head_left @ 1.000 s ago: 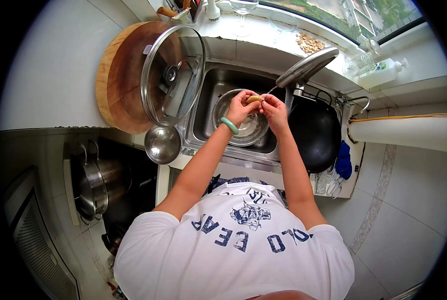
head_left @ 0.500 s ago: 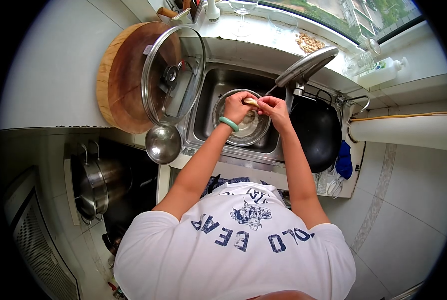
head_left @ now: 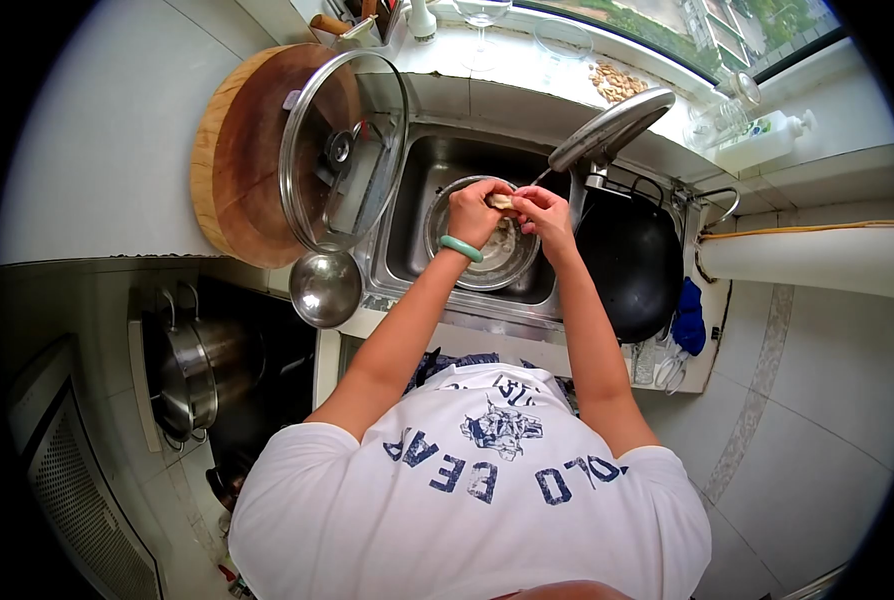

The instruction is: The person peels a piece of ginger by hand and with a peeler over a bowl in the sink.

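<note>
My left hand (head_left: 474, 212), with a green bangle (head_left: 461, 247) on its wrist, is closed around a small pale, cream-coloured piece of food (head_left: 501, 201); its exact kind is unclear. The fingertips of my right hand (head_left: 546, 216) pinch the same piece from the other side. Both hands are above a round metal bowl (head_left: 487, 278) that sits in the steel sink (head_left: 403, 262). Inside the bowl are pale, wet-looking contents (head_left: 507, 247), partly hidden by my hands. The faucet (head_left: 607, 130) reaches over the sink just beyond my right hand.
Left of the sink, a glass lid (head_left: 285, 165) leans by a round wooden board (head_left: 212, 150), with a metal ladle or bowl (head_left: 325, 288) nearby. A black wok (head_left: 627, 265) stands right. The windowsill holds a wine glass (head_left: 482, 50), beige pieces (head_left: 617, 82) and a white bottle (head_left: 762, 142).
The fingers of my right hand have shifted slightly against the pale piece, and more of it shows. My hands stay over the bowl.
</note>
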A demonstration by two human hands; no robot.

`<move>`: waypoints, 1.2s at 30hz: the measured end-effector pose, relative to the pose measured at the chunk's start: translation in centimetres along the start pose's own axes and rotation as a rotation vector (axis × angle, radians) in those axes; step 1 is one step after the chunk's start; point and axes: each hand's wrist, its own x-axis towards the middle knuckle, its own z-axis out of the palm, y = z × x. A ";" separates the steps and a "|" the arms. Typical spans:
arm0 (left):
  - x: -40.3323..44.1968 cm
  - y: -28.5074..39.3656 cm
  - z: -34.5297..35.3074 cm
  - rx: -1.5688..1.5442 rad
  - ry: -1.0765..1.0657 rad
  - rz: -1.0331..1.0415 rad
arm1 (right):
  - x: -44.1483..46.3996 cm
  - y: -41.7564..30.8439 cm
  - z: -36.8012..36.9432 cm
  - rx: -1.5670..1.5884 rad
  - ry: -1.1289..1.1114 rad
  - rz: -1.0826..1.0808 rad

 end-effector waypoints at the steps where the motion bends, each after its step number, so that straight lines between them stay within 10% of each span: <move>1: 0.0 0.4 -0.1 -0.026 -0.011 -0.048 | 0.0 -0.1 0.1 -0.025 0.014 0.007; 11: -0.2 -1.6 -0.1 -0.809 -0.169 -0.432 | 0.0 0.2 -0.5 -0.009 -0.017 -0.146; 36: 0.2 -2.0 0.4 -0.289 -0.234 -0.239 | -0.3 -0.5 0.1 -0.163 0.031 -0.044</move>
